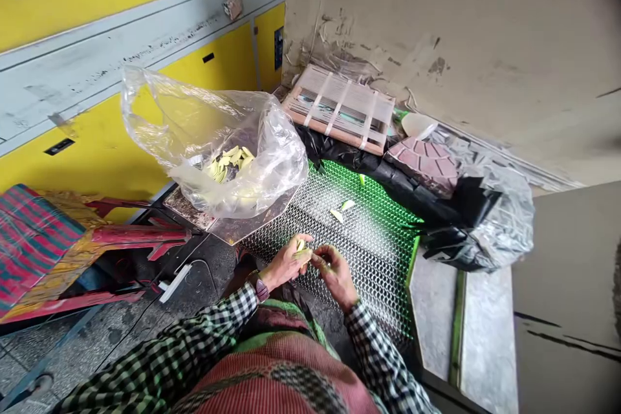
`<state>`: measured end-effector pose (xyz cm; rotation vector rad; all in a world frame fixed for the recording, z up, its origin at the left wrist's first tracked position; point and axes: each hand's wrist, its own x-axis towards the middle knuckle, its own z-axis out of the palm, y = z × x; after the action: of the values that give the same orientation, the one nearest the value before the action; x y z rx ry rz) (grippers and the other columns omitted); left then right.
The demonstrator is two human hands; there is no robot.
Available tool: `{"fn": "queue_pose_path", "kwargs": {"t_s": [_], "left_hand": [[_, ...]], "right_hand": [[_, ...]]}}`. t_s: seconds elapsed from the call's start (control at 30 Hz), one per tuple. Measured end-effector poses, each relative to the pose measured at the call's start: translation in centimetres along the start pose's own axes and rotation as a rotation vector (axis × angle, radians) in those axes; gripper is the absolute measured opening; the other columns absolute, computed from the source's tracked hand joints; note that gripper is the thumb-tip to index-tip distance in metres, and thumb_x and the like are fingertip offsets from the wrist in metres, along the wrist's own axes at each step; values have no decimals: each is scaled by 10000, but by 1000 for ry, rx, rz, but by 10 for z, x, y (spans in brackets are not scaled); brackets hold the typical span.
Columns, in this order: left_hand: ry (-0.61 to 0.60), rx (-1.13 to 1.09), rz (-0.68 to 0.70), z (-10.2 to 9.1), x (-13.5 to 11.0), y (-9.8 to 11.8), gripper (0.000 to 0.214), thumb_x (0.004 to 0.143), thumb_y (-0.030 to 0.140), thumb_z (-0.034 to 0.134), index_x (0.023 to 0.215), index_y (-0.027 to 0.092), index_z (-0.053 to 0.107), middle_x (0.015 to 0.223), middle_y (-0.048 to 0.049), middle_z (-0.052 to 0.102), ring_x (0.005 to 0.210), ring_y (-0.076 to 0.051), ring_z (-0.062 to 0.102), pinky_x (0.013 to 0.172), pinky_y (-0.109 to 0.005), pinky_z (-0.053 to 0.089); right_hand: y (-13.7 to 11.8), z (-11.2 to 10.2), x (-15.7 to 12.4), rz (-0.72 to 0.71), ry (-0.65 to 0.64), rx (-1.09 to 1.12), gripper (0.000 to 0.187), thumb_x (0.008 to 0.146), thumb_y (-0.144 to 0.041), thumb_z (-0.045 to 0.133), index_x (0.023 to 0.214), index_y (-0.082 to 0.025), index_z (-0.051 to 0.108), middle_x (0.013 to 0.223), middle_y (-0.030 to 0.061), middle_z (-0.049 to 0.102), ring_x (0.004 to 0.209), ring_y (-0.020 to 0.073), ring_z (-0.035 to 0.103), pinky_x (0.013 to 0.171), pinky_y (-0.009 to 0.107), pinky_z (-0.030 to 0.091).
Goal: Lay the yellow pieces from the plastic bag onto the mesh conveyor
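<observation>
My left hand (287, 265) is closed around a few small, flat, pale yellow-green pieces (301, 246). Close beside it, my right hand (339, 278) has its thumb and fingers pinched together at the edge of the left hand's fingers. What the right fingertips grip is too small to make out. Both hands are above the near part of a metal mesh belt (373, 272). Farther up the belt lie two similar leaf-shaped pieces (336, 215), with another near its far edge. An open clear plastic bag (276, 149) to the left contains many yellowish pieces (233, 163).
Behind the belt, black plastic wrapping (359, 158) carries a taped wooden frame (339, 107) and a pinkish segmented block (427, 165). A bulging plastic-wrapped bundle (499, 226) sits at right. A cloth-covered red chair (39, 239) stands left, before yellow machine panels (218, 65).
</observation>
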<state>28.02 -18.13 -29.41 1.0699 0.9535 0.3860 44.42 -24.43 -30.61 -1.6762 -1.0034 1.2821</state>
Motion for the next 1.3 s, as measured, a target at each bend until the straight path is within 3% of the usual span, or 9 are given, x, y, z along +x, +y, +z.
{"fn": "queue_pose_path", "kwargs": {"t_s": [0.27, 0.37, 0.53, 0.67, 0.73, 0.87, 1.07, 1.2, 1.3], "left_hand": [[22, -1, 17, -3, 8, -15, 444, 1007, 480, 519, 1331, 181, 465, 661, 54, 592, 377, -68, 382, 342, -160, 293], [136, -17, 23, -6, 11, -16, 393, 993, 411, 537, 1296, 170, 470, 852, -10, 674, 443, -71, 504, 333, -156, 308], [170, -52, 32, -9, 9, -14, 404, 962, 387, 620, 1284, 156, 542, 1120, -99, 728, 479, -47, 533, 329, -149, 290], [152, -153, 47, -2, 7, -11, 458, 990, 483, 610, 1327, 175, 577, 1268, -127, 697, 537, -50, 553, 349, -151, 315], [148, -141, 76, 4, 7, -10, 494, 1001, 520, 594, 1366, 187, 590, 1205, -106, 711, 494, -39, 485, 354, -161, 310], [156, -79, 93, 10, 8, -8, 512, 1026, 537, 546, 1413, 207, 605, 949, -37, 702, 399, -22, 328, 347, -185, 275], [165, -134, 113, 11, 15, -9, 466, 1026, 442, 550, 1409, 180, 589, 1036, -69, 704, 443, -35, 446, 350, -167, 315], [241, -125, 69, 10, 21, -11, 436, 1016, 336, 557, 1404, 138, 551, 1109, -120, 719, 584, -98, 660, 359, -161, 317], [245, -143, 16, 8, 23, -14, 362, 987, 227, 555, 1332, 119, 565, 1141, -133, 730, 577, -87, 673, 375, -160, 288]], "right_hand": [[0, -2, -3, -5, 70, 22, 335, 885, -534, 669, 921, -202, 649, 865, 44, 647, 751, 184, 576, 601, 284, 492], [3, -15, 5, 86, 148, 65, 395, 864, -594, 633, 939, -207, 610, 803, 24, 629, 651, 176, 565, 531, 290, 466], [-1, -35, 14, 61, 340, -203, 409, 840, -600, 636, 923, -200, 639, 901, 83, 688, 706, 201, 577, 565, 304, 430], [-10, -12, 0, 75, 73, 8, 408, 882, -604, 648, 980, -208, 653, 881, 48, 684, 677, 174, 567, 562, 292, 439], [-13, 6, -4, 125, -48, 189, 417, 852, -608, 704, 957, -206, 664, 808, 17, 652, 641, 151, 533, 547, 273, 415], [-12, 26, 0, 83, -18, 344, 408, 797, -565, 790, 962, -201, 705, 763, -11, 608, 639, 125, 480, 577, 260, 386], [-3, 16, 15, 38, -84, 306, 377, 812, -554, 773, 850, -197, 657, 800, 10, 648, 663, 140, 538, 629, 287, 467], [-5, -8, 39, -32, 160, -168, 333, 918, -516, 602, 885, -189, 656, 927, 70, 678, 771, 199, 604, 665, 333, 524], [-15, -38, 78, -42, 375, -347, 277, 936, -346, 542, 1086, -151, 669, 1225, 144, 611, 851, 216, 580, 703, 359, 496]]}}
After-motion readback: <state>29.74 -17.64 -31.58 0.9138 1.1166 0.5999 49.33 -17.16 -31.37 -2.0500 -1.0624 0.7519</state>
